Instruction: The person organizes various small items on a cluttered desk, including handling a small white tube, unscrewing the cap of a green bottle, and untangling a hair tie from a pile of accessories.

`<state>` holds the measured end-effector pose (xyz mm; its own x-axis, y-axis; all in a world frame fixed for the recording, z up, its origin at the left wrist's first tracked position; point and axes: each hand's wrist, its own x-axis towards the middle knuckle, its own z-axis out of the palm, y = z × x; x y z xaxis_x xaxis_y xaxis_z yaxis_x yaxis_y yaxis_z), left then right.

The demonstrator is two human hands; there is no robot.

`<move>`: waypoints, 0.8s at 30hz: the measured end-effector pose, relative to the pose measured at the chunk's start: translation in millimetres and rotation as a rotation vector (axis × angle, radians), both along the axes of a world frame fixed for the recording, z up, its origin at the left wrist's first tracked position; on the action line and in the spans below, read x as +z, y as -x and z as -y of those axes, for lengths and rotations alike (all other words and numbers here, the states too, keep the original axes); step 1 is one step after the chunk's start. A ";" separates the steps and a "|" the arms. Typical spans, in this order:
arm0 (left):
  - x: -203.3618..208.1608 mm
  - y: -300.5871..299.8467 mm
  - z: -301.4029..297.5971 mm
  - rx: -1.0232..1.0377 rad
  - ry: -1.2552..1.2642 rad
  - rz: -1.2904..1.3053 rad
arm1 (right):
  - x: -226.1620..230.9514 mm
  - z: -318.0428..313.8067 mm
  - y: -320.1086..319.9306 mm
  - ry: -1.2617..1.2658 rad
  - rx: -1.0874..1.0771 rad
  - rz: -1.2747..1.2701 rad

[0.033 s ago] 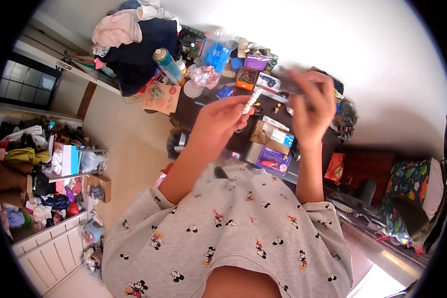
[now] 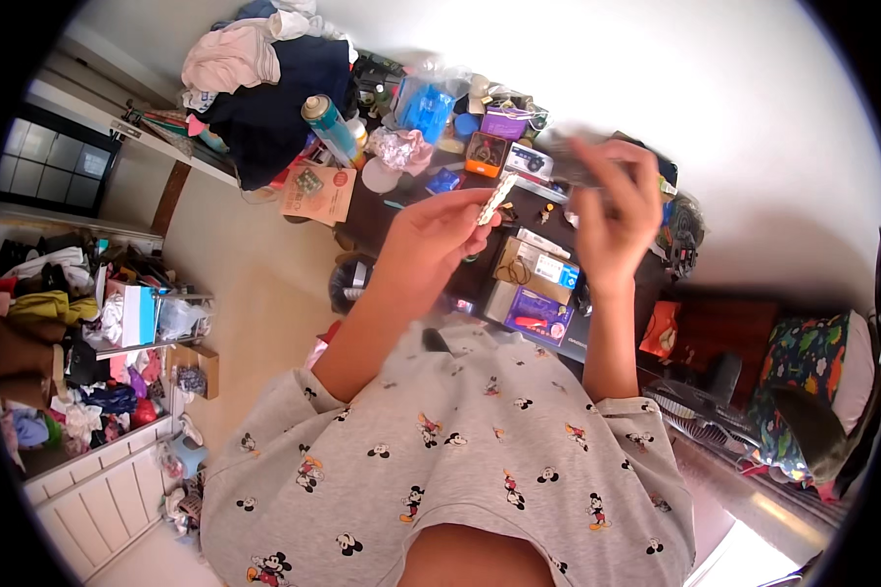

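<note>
- Nearest the camera is the person's grey printed top point(image 2: 460, 470), with both bare forearms rising from it toward the dark bench point(image 2: 392, 220).
- The left hand point(image 2: 436, 240) is raised above the bench edge, its fingers point(image 2: 475, 217) pinched shut on the lower end of a small pale strip point(image 2: 496, 199) (it looks like a foil packet or blister, too small to be sure).
- The strip's long axis runs up and to the right, tilting away from the left hand toward the right hand point(image 2: 612, 210), which is just beside it but not touching it; the left hand is plainly the one carrying it.
- The right hand is smeared by motion, fingers curled around something dark and blurred; whether they grip it firmly I cannot tell.
- Beyond the hands, the bench carries small boxes point(image 2: 538, 284), a teal spray can point(image 2: 328, 125), and a heap of clothes point(image 2: 255, 68) at the far left end.
- Compared with the other frame, nothing differs: same instant, same poses.
</note>
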<state>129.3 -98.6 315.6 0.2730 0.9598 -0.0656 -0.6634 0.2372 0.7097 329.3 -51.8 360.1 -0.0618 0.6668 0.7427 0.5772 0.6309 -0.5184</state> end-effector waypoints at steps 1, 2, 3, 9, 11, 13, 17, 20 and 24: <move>8.5 -0.2 1.7 0.085 -0.031 -0.239 | 4.0 6.0 1.7 0.080 0.045 -0.180; 11.4 -0.3 2.4 0.088 -0.032 -0.238 | 5.4 14.5 -0.6 -0.135 0.199 -0.014; 12.9 -0.4 2.7 0.162 -0.208 -0.348 | 9.3 18.1 1.9 -0.128 0.248 0.017; 19.2 -1.0 7.0 0.301 -0.505 -0.495 | -7.5 25.6 11.4 0.128 0.079 -0.042; 17.7 -3.0 7.6 0.333 -0.491 -0.446 | -4.5 33.4 14.1 0.067 0.149 -0.013; 15.4 -4.7 9.2 0.332 -0.506 -0.401 | -1.3 41.7 21.6 0.027 0.259 0.082; 14.1 -1.6 11.0 0.279 -0.374 -0.485 | -19.1 34.1 19.2 0.336 0.038 -0.119; 2.0 -3.4 10.9 0.263 -0.419 -0.532 | -13.8 47.0 17.2 0.062 0.190 0.075; -10.7 -7.3 14.4 0.215 -0.299 -0.529 | -36.1 45.9 12.6 0.406 0.093 -0.045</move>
<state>136.6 -113.0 304.9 0.0766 0.9871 0.1405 -0.2163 -0.1211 0.9688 316.7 -97.6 324.0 -0.1093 0.8991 0.4239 0.4987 0.4185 -0.7591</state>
